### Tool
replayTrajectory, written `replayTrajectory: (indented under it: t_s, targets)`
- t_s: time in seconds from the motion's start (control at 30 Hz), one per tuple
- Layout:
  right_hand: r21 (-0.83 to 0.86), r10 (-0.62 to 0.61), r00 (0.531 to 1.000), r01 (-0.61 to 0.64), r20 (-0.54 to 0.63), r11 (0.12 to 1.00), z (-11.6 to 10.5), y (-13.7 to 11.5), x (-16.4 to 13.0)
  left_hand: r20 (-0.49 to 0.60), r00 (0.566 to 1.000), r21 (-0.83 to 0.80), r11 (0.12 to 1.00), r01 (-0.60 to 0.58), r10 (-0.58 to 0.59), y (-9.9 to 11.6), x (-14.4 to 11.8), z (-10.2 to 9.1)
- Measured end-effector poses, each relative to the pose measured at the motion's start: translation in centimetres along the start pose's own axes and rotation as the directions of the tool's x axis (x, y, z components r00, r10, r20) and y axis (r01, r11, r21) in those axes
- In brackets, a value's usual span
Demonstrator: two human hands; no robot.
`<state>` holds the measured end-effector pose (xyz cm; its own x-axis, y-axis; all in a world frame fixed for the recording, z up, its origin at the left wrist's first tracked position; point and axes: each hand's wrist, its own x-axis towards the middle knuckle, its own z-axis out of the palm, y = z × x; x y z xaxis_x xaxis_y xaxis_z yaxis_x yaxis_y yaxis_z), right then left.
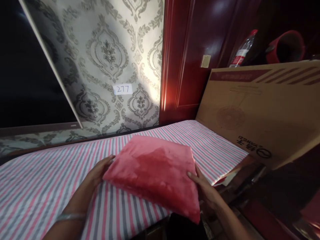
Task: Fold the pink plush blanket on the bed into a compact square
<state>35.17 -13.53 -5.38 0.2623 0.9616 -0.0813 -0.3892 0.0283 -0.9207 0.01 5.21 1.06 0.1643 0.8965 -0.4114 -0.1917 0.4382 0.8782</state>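
A square, flat piece of red plush cloth [155, 170] is tilted over the front edge of a striped sheet [100, 206]. Its pile shows lighter and darker red patches, and I cannot tell whether it is folded cloth or a thin cushion. My left hand [103, 168] grips its left edge, the fingertips partly hidden. At the right edge, my right hand [202, 185] has the thumb on top and the fingers mostly out of sight beneath. The front right corner hangs past the sheet's edge.
A large cardboard box [250, 116] stands at the right, with a plastic bottle [241, 53] and a round red-rimmed object [286, 46] behind it. A dark screen [32, 76] is at the left. Patterned wallpaper [107, 50] and a red wood panel [185, 66] form the back.
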Motion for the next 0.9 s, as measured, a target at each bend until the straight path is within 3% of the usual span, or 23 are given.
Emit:
replayTrajectory:
  t_s: [0.1,0.17,0.23,0.33,0.43,0.53,0.63,0.7,0.77,0.83,0.9]
  targets:
    - [0.027,0.027,1.0,-0.026,-0.008,0.999,0.4,-0.4,-0.3,-0.021,0.998,-0.167,0.984,0.054,-0.059,-2.6,-2.7,-1.6]
    - [0.07,0.055,0.998,-0.053,-0.024,0.996,0.8,-0.8,-0.3,-0.043,0.997,-0.315,0.948,0.05,-0.067,-5.3,-4.9,-1.7]
    - [0.101,0.082,0.996,-0.077,-0.045,0.992,1.5,-1.3,-0.5,-0.066,0.991,-0.445,0.892,0.079,-0.12,-8.0,-6.8,-0.5]
    - [0.088,0.081,0.994,-0.075,-0.066,0.993,2.8,-1.6,-1.4,0.11,0.978,-0.508,0.836,0.209,-0.178,-10.7,-8.5,3.1]
    - [0.078,0.044,0.995,-0.038,-0.086,0.996,3.7,-0.5,-3.2,0.235,0.967,-0.506,0.836,0.211,-0.102,-11.2,-9.0,7.0]
    - [0.084,0.074,0.996,-0.07,-0.054,0.994,2.3,1.6,-5.0,0.157,0.986,-0.53,0.839,0.125,-0.048,-10.5,-9.1,9.3]
    - [-0.025,0.128,0.991,-0.129,-0.041,0.991,-1.4,2.4,-5.5,0.051,0.995,-0.508,0.855,0.104,-0.091,-10.2,-9.2,9.4]
    - [-0.22,0.006,0.989,-0.04,-0.15,0.975,-4.1,1.2,-4.5,-0.009,0.994,-0.493,0.865,0.093,-0.112,-10.4,-9.2,9.0]
    - [-0.467,-0.272,0.931,0.134,-0.242,0.874,-5.7,-1.2,-2.2,-0.037,0.992,-0.495,0.865,0.083,-0.117,-10.7,-9.2,8.4]
    - [-0.643,-0.478,0.86,0.268,-0.175,0.718,-5.7,-3.8,1.3,-0.033,0.993,-0.501,0.861,0.085,-0.117,-10.9,-9.3,8.1]
    - [-0.741,-0.451,0.893,0.298,-0.007,0.602,-4.2,-5.9,5.7,-0.002,0.996,-0.492,0.867,0.081,-0.095,-11.0,-9.3,7.9]
